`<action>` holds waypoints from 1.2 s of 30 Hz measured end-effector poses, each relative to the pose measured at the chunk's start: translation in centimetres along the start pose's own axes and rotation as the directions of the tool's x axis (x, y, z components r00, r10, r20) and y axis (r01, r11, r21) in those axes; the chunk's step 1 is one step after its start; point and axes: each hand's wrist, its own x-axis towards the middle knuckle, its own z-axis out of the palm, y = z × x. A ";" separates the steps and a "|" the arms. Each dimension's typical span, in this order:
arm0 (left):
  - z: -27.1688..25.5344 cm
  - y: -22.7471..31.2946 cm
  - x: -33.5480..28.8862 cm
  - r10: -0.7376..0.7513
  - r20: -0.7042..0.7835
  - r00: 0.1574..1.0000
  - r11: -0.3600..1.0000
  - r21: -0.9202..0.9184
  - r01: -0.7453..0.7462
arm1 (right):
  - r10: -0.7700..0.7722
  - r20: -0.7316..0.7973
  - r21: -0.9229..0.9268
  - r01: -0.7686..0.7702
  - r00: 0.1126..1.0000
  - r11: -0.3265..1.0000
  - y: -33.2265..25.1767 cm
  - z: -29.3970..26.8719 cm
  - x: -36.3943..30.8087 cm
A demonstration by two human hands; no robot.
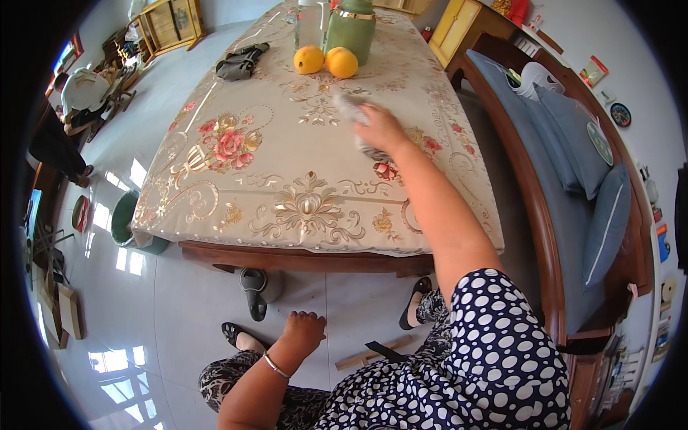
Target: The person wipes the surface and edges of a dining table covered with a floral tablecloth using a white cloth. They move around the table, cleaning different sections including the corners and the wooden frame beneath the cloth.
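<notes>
**A hand and a cloth on the flowery table**

Two oranges [325, 61] sit side by side at the far end of the table [215, 254]. Just behind them stand a green jar [352, 29] and a clear bottle [310, 21]. A dark bundle of cloth [240, 62] lies near the far left corner. A flowered tablecloth [287, 165] covers the whole top. The oranges and the jar are in the way beyond the hand, but they are well apart from it.

A long wooden bench with blue cushions [573, 165] runs along the right side of the table. A green bucket [125, 222] stands on the shiny floor by the left corner.

The right hand [381, 129] reaches out over the middle of the table. It presses down on a grey rag [351, 107]. The fingers lie spread flat over the rag, not curled into a fist. The rag is blurry. Its long side runs from near the hand away toward the oranges.

The left hand [304, 331] hangs low over the floor, by the knees. Its fingers are curled in loosely and hold nothing. A thin bracelet [274, 365] sits on that wrist.
</notes>
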 end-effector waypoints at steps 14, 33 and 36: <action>0.8 0.5 0.7 0.017 0.095 0.995 1.000 0.019 -0.019 | 0.111 0.025 -0.155 -0.106 0.994 0.982 7.2 -12.0 -15.8; 2.1 0.7 1.1 0.027 0.084 0.996 0.999 0.028 -0.029 | 0.151 0.135 -0.303 -0.104 0.979 0.947 8.7 -7.1 -2.7; 1.7 0.7 1.6 0.046 0.076 0.996 0.998 0.038 -0.049 | 0.204 0.059 -0.320 -0.175 0.977 0.931 11.3 -6.9 -0.8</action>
